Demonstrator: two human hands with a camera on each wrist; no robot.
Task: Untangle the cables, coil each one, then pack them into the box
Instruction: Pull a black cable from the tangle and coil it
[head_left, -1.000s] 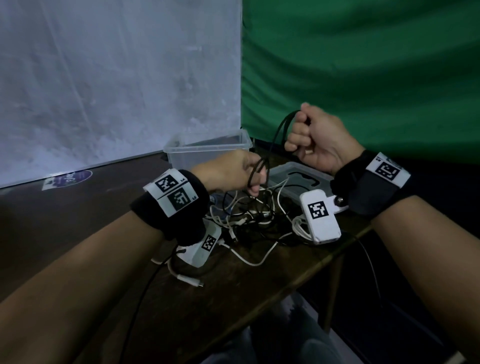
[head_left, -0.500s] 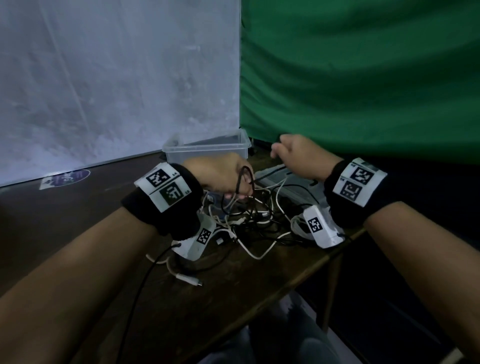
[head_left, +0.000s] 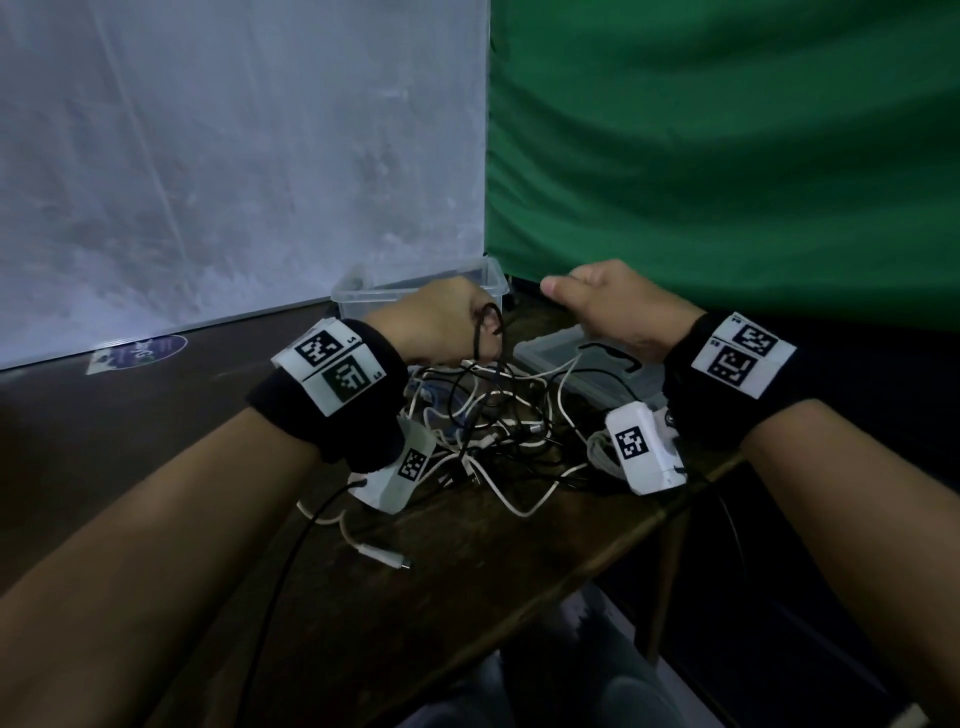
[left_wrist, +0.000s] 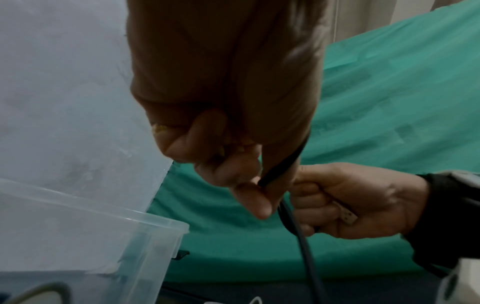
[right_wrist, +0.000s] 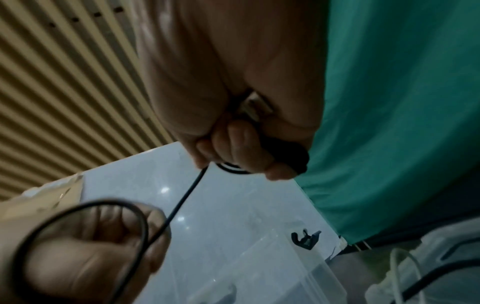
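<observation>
We coil black cable (head_left: 485, 332): left hand (head_left: 441, 322) grips loop, right hand (head_left: 618, 306) grips plug end, above tangle (head_left: 498, 431) on table (head_left: 441, 597). Next: wind another turn, then into box (head_left: 363, 296).

Cables (head_left: 488, 436) before box (head_left: 363, 296), on table (head_left: 467, 561)

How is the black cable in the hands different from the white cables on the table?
The black cable is dark and lifted up; the white cables are pale and lie on the table. The black cable is gripped by the left hand and the right hand, bent into a loop; the white cables are untouched, in a messy tangle. Both kinds are thin and bendy, and neither is in the box yet.
</observation>
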